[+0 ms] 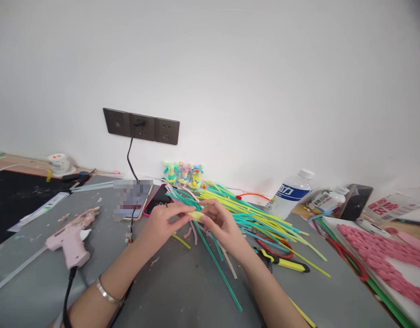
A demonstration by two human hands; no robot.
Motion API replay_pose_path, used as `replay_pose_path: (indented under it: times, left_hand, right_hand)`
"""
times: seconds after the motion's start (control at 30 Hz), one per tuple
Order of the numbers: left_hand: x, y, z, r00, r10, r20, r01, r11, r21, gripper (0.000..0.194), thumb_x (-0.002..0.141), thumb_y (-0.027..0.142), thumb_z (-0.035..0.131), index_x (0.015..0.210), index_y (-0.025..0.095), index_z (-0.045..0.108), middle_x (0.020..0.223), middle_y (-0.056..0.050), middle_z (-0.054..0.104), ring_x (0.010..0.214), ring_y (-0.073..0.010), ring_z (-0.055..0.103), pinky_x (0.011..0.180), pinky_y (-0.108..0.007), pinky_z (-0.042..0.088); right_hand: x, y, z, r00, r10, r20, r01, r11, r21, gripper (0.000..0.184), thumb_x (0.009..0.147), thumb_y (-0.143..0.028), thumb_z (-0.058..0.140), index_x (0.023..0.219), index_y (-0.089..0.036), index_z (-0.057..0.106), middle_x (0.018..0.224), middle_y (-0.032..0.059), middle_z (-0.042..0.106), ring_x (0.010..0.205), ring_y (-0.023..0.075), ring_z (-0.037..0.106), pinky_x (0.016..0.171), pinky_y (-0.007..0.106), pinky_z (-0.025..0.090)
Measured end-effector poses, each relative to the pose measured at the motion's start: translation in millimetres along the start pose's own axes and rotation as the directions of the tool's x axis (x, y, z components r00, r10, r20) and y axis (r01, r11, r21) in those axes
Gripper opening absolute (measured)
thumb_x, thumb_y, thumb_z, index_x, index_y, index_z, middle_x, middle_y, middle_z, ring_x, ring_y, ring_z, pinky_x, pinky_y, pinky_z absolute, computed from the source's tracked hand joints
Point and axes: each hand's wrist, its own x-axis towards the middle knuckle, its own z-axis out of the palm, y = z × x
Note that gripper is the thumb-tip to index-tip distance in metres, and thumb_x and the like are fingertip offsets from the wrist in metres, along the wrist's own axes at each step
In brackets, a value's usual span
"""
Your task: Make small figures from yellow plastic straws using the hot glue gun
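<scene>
Fingertips of both hands, left hand (162,224) and right hand (220,223), pinch a short yellow strip (196,215) between them above the table (182,291). Three finished figures (184,174) stand by the wall; the big strip pile (257,214) suggests much remains. Glue gun (71,237) lies left.

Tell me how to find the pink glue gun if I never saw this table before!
Start at the dark socket panel on the white wall and drop to the grey table. Look left of the left hand, past the phone. The glue gun lies there on its side, pale pink with a black cord at its handle, the only pistol-shaped thing among flat strips and scraps.
</scene>
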Motion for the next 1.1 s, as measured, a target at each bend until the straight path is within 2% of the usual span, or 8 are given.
replay_pose_path:
  times: [0.17, 0.27, 0.37, 0.6, 0.7, 0.83, 0.97, 1.1]
  left_hand:
    - [1.4, 2.8, 2.2, 0.986, -0.152, 0.071, 0.161, 0.978, -0.13, 0.03, 0.088, 0.029, 0.065, 0.117, 0.023, 0.064, 0.098, -0.004, 0.079, 0.09, -0.0196, 0.075, 0.08, -0.029, 0.06]
    - [2.3, 4.1, 4.3, 0.98, -0.176, 0.091, 0.191, 0.961, -0.198, 0.027, 0.084, 0.027, 0.067, 0.11, 0.021, 0.065, 0.101, -0.005, 0.077, 0.092, -0.0203, 0.074, 0.082, -0.031, 0.061]
    - [2.3, 4.5, 4.6, 0.98, -0.16, 0.117, 0.179, 0.968, -0.177, 0.022, 0.083, 0.027, 0.068, 0.103, 0.02, 0.065, 0.103, -0.007, 0.074, 0.094, -0.0208, 0.072, 0.083, -0.031, 0.06]
    - [-1.1, 0.1, 1.0, 0.98, -0.198, 0.025, 0.196, 0.978, 0.063, 0.031, 0.093, 0.038, 0.057, 0.119, 0.022, 0.059, 0.119, -0.01, 0.07, 0.109, -0.0258, 0.067, 0.092, -0.038, 0.053]
    - [-1.3, 1.9, 2.5, 0.972, -0.195, 0.133, 0.194, 0.981, 0.022, 0.032, 0.093, 0.037, 0.057, 0.121, 0.023, 0.059, 0.117, -0.009, 0.072, 0.103, -0.0245, 0.069, 0.086, -0.034, 0.054]
    - [1.2, 4.7, 4.6, 0.961, -0.178, 0.212, 0.188, 0.982, -0.029, 0.019, 0.09, 0.032, 0.06, 0.105, 0.022, 0.066, 0.097, -0.004, 0.076, 0.088, -0.021, 0.071, 0.075, -0.028, 0.054]
    - [3.5, 2.4, 3.7, 0.966, -0.215, 0.144, 0.223, 0.974, -0.038, 0.016, 0.087, 0.033, 0.063, 0.094, 0.019, 0.068, 0.086, -0.003, 0.074, 0.073, -0.0175, 0.068, 0.067, -0.026, 0.053]
    - [4.5, -2.7, 0.2, 0.972, -0.227, 0.064, 0.23, 0.972, -0.044, 0.019, 0.088, 0.035, 0.062, 0.094, 0.019, 0.07, 0.088, -0.004, 0.071, 0.075, -0.0171, 0.066, 0.068, -0.027, 0.054]
  right_hand:
    - [0.8, -1.3, 3.4, 0.999, -0.033, -0.003, 0.032, 0.993, -0.117, 0.02, 0.094, -0.041, 0.058, 0.096, -0.021, 0.057, 0.08, 0.0009, 0.058, 0.065, 0.0144, 0.051, 0.058, 0.027, 0.04]
    - [0.8, -1.8, 6.9, 0.991, -0.119, -0.064, 0.104, 0.976, -0.193, 0.011, 0.092, -0.033, 0.059, 0.094, -0.022, 0.057, 0.082, 0.0003, 0.057, 0.064, 0.0137, 0.048, 0.057, 0.026, 0.039]
    - [0.3, -1.9, 9.6, 0.985, -0.165, -0.046, 0.149, 0.959, -0.243, 0.003, 0.091, -0.025, 0.057, 0.093, -0.022, 0.057, 0.084, 0.0011, 0.058, 0.065, 0.014, 0.049, 0.057, 0.026, 0.039]
    - [-0.2, 1.5, 7.1, 0.981, -0.171, -0.087, 0.127, 0.919, -0.374, 0.007, 0.09, -0.022, 0.057, 0.097, -0.023, 0.056, 0.079, -0.0003, 0.057, 0.064, 0.0147, 0.049, 0.059, 0.027, 0.04]
    - [0.6, 5.3, 7.6, 0.982, -0.175, -0.072, 0.136, 0.915, -0.381, 0.008, 0.089, -0.02, 0.057, 0.096, -0.023, 0.056, 0.084, 0.0006, 0.06, 0.064, 0.0146, 0.051, 0.059, 0.027, 0.041]
    - [0.0, 7.9, 7.7, 0.989, -0.144, -0.02, 0.129, 0.934, -0.333, 0.022, 0.089, -0.019, 0.056, 0.11, -0.024, 0.053, 0.095, 0.0032, 0.064, 0.068, 0.0155, 0.055, 0.061, 0.028, 0.044]
    - [-0.4, 6.6, -9.9, 0.994, -0.083, 0.075, 0.106, 0.91, -0.4, 0.051, 0.087, -0.023, 0.062, 0.135, -0.027, 0.043, 0.106, 0.0048, 0.065, 0.077, 0.0179, 0.061, 0.068, 0.031, 0.047]
    - [1.1, 10.2, -50.6, 0.975, -0.154, -0.163, 0.042, 0.839, -0.542, 0.035, 0.091, -0.03, 0.058, 0.125, -0.023, 0.052, 0.097, 0.0063, 0.068, 0.078, 0.0207, 0.061, 0.073, 0.036, 0.047]
